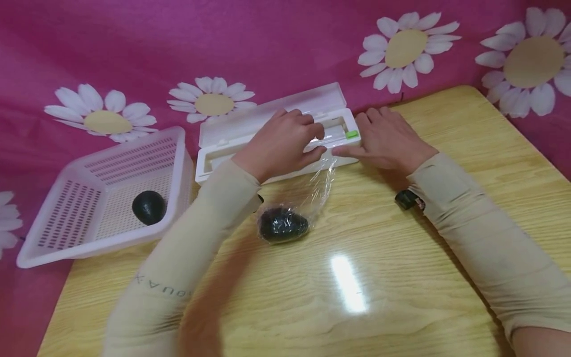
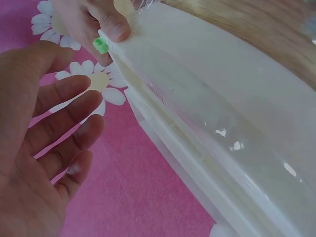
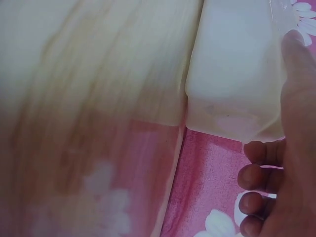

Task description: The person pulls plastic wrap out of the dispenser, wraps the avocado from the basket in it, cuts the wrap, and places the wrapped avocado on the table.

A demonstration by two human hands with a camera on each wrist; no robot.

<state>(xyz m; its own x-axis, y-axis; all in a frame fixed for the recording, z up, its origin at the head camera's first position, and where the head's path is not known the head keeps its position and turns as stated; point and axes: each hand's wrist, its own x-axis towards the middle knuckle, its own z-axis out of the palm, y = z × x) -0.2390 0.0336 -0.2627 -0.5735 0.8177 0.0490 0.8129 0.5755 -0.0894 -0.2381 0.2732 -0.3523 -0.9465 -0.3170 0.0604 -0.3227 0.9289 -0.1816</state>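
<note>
A white cling film dispenser box (image 1: 321, 97) lies with its lid raised at the back of the table, a green slider (image 1: 352, 134) at its right end. My right hand (image 1: 388, 139) grips that end, thumb on the front edge and fingers around the far side. Over the box's middle, my left hand (image 1: 285, 141) hovers with loosely bent fingers, holding nothing; the left wrist view shows its palm beside the box. Clear cling film (image 1: 324, 181) trails from near the right thumb down to a dark avocado (image 1: 283, 225), which is covered in film on the table.
To the left stands a white plastic basket (image 1: 182, 158) with another dark avocado (image 1: 149, 208) inside. The wood-grain table (image 1: 401, 287) reaches to a pink daisy-print cloth (image 1: 285, 44) hanging behind it. Small black devices are worn on both wrists.
</note>
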